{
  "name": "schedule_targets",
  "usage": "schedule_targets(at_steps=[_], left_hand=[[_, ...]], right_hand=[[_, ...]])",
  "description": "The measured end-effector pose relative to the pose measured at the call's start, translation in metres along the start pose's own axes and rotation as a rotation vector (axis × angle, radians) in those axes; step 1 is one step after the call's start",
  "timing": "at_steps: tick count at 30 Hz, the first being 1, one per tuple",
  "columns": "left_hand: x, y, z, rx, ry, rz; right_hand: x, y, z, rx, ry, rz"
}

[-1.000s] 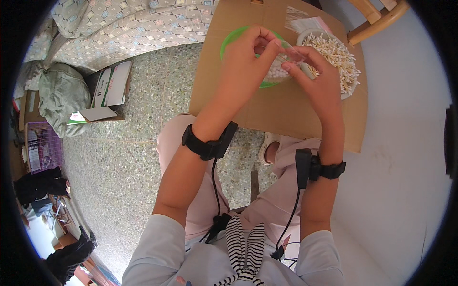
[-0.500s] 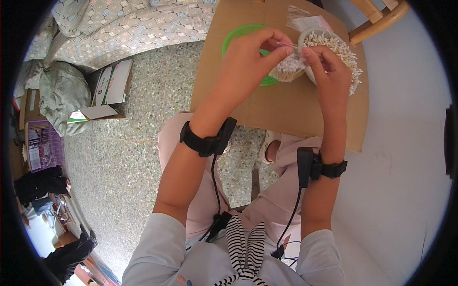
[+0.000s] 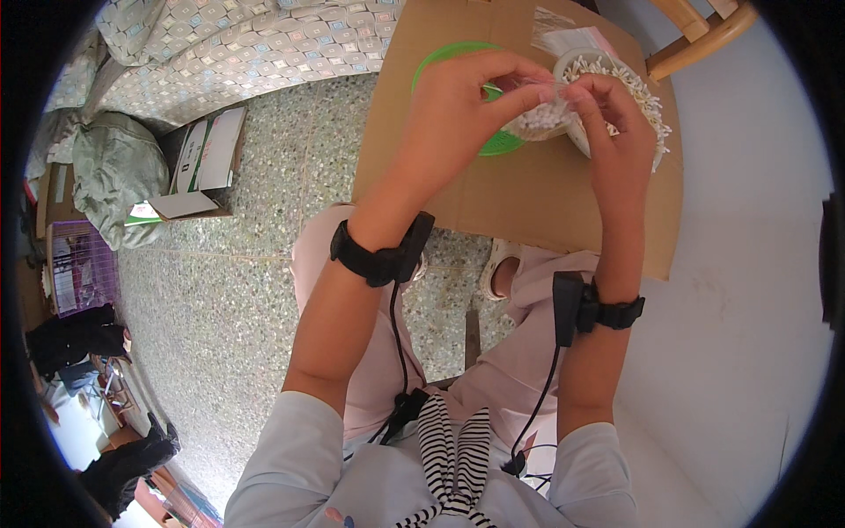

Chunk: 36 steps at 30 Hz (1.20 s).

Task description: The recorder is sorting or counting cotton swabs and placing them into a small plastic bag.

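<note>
A clear plastic bag with white-tipped cotton swabs hangs between my two hands, its upper edge at my fingers. My left hand pinches the bag's left side between thumb and fingers. At the right side of that edge, my right hand is closed on the plastic with thumb and forefinger. Behind the bag and my left hand lies a green plastic basket, partly hidden. Just beyond my right hand stands a round white tub heaped with loose cotton swabs.
The cardboard-topped table carries these things, with clear plastic bags at its far side. A white wall and a wooden chair stand to the right. An opened carton and a grey-green sack lie on the speckled floor at left.
My hands have come closer together at the bag's upper edge, and the plastic looks more bunched between them. My right hand has shifted slightly right and tilted.
</note>
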<state>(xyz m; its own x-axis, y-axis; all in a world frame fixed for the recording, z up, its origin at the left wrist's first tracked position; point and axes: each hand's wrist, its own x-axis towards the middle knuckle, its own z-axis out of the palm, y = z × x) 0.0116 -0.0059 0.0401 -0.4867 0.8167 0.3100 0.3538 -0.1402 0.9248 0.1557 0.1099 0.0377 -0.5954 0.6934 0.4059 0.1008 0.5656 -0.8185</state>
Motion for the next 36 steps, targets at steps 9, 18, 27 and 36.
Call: schedule_targets(at_steps=[9,18,27,36], left_hand=[[0.001,0.005,-0.003,-0.011,0.03,0.016],[0.0,0.007,-0.001,-0.005,0.092,0.052],[0.0,0.005,0.002,0.098,0.13,0.112],[0.001,0.005,0.003,0.096,0.077,0.071]], right_hand=[[0.001,0.001,-0.001,0.104,-0.007,-0.022],[0.0,0.0,-0.001,0.056,-0.049,-0.045],[-0.001,-0.005,0.008,0.028,-0.014,-0.145],[-0.003,-0.011,0.009,0.047,-0.015,-0.037]])
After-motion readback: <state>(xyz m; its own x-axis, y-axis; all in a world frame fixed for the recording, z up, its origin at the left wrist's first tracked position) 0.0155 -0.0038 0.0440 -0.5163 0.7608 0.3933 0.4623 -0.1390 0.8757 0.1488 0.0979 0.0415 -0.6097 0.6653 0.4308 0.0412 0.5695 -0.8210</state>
